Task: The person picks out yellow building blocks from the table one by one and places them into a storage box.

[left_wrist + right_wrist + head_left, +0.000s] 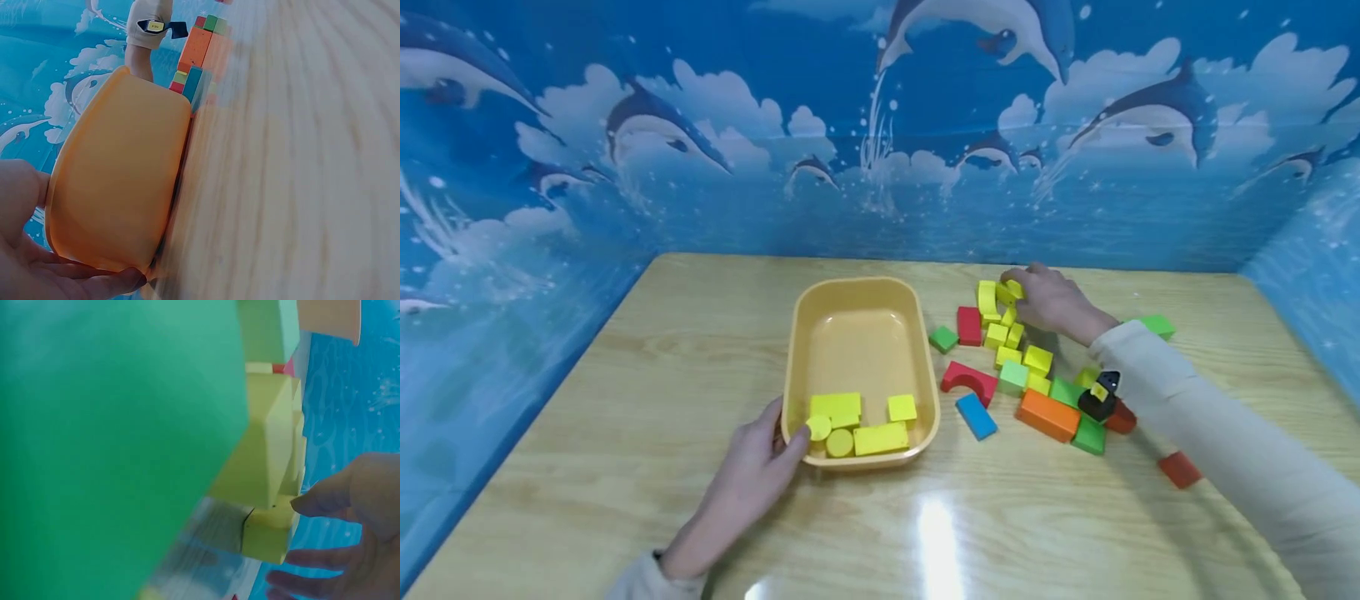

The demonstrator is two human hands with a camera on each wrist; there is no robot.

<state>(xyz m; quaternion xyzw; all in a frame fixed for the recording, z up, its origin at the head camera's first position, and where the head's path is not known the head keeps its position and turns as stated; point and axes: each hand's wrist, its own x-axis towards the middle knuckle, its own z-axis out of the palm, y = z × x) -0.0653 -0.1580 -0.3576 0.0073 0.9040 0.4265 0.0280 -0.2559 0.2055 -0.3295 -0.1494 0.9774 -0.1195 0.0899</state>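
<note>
My left hand (752, 467) grips the near left corner of a yellow-orange plastic basin (801, 333), thumb over the rim and fingers beneath its outer side in the left wrist view. Inside lie several yellow blocks, among them a long one (882, 438), a small square one (902, 408) and a round one (840, 442). At the far side of the block pile, my right hand (1048, 298) has its thumb and fingers around a yellow block (1013, 288). The right wrist view shows the right thumb and fingers (312, 557) at a yellow block's edge.
Loose blocks lie right of the basin: a red arch (967, 379), a blue block (976, 417), an orange block (1048, 416), several yellow and green ones. A green block (1157, 326) and a red block (1180, 470) lie farther right. A dolphin-print backdrop (880, 208) stands behind the table.
</note>
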